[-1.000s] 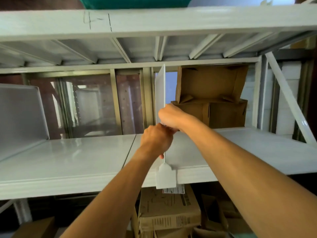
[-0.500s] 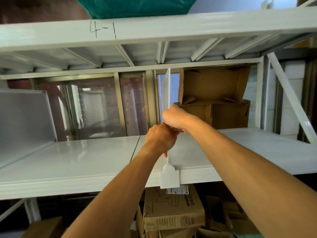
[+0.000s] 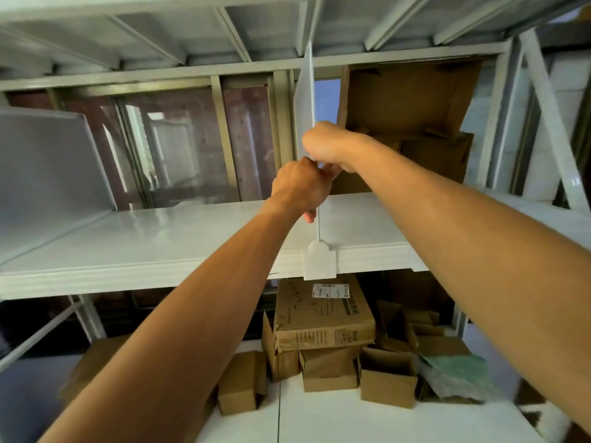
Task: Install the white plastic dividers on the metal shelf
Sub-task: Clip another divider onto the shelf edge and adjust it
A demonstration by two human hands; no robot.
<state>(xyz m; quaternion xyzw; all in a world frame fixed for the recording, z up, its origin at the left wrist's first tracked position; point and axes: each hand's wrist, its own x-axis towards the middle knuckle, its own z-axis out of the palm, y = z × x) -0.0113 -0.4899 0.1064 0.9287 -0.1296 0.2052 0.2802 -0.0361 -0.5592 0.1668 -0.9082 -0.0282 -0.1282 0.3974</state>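
A thin white plastic divider (image 3: pixel 305 100) stands upright, edge-on to me, on the white metal shelf (image 3: pixel 144 244). Its top reaches the underside of the shelf above, and its front tab (image 3: pixel 319 262) hangs over the shelf's front lip. My left hand (image 3: pixel 299 187) grips the divider's front edge low down. My right hand (image 3: pixel 326 145) grips the same edge just above it. A second white divider (image 3: pixel 48 174) stands at the far left of the shelf.
An open cardboard box (image 3: pixel 409 123) sits at the back right of the shelf, close behind the divider. Several cardboard boxes (image 3: pixel 323 314) are stacked on the lower shelf. A diagonal brace (image 3: pixel 550 123) crosses the right end.
My view has tilted down and moved closer, so the lower shelf's boxes show. Both hands stay on the divider's front edge, which stays upright with its tab on the lip.
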